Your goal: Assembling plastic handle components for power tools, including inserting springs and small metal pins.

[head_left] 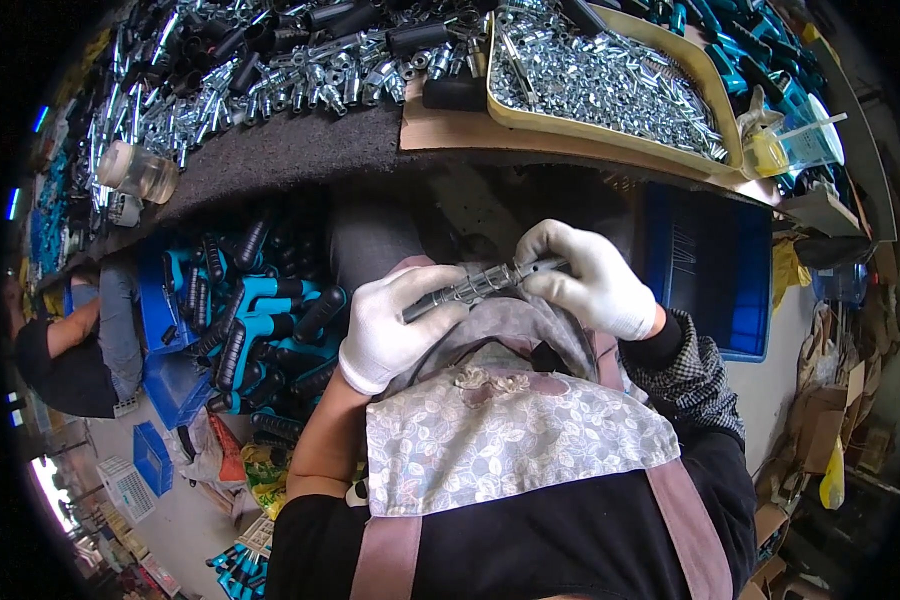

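A shiny metal rod-like assembly (pixel 483 284) with a stepped, ribbed middle lies across my lap, tilted up toward the right. My left hand (pixel 390 325), in a white glove, is closed round its left end. At its right end, my right hand (pixel 605 285), gloved the same way, pinches the tip between thumb and fingers. Part of each end is hidden by the gloves. Below the hands is a patterned apron (pixel 520 430).
Ahead is a bench with a dark cloth (pixel 300 140), heaped with metal fittings (pixel 330 85). A yellow tray (pixel 735 145) holds small metal parts. Teal-and-black handles (pixel 255 320) pile up at left; a blue crate (pixel 755 335) stands right. Another person (pixel 75 340) sits at far left.
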Available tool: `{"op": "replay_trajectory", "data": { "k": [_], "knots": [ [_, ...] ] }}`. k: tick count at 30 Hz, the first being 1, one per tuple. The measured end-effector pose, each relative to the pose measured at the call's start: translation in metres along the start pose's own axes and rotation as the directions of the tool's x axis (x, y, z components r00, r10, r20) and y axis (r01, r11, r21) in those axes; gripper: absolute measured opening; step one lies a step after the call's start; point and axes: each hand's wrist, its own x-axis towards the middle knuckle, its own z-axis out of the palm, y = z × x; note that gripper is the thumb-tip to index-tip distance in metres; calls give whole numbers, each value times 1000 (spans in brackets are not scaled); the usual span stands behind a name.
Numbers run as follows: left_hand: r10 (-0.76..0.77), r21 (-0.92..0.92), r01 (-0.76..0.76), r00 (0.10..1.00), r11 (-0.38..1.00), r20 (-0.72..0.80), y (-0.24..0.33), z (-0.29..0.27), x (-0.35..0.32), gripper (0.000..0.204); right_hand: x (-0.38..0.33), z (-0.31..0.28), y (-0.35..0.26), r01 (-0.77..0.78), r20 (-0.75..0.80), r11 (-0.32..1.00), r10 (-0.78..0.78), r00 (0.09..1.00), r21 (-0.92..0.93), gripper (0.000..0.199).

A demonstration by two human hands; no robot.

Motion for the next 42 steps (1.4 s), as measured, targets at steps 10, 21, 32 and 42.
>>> {"op": "replay_trajectory", "data": {
  "k": [10,21,32,42],
  "knots": [
    [-82,-54,87,992,995,94,-7,7,0,27,-2,11,5,171,-9,900,-190,982,-400,34],
    [-167,-119,160,985,980,-53,-9,9,3,27,-13,14,22,238,-190,971,-236,953,-16,36],
    [-14,14,14,999,1000,-32,-5,5,9,32,-16,31,28,-15,-153,900,91,984,436,40],
    [-201,-45,200,979,979,-40,-3,10,10,25,1,-39,-19,124,-168,975,-155,973,-182,23]
  ]
}}
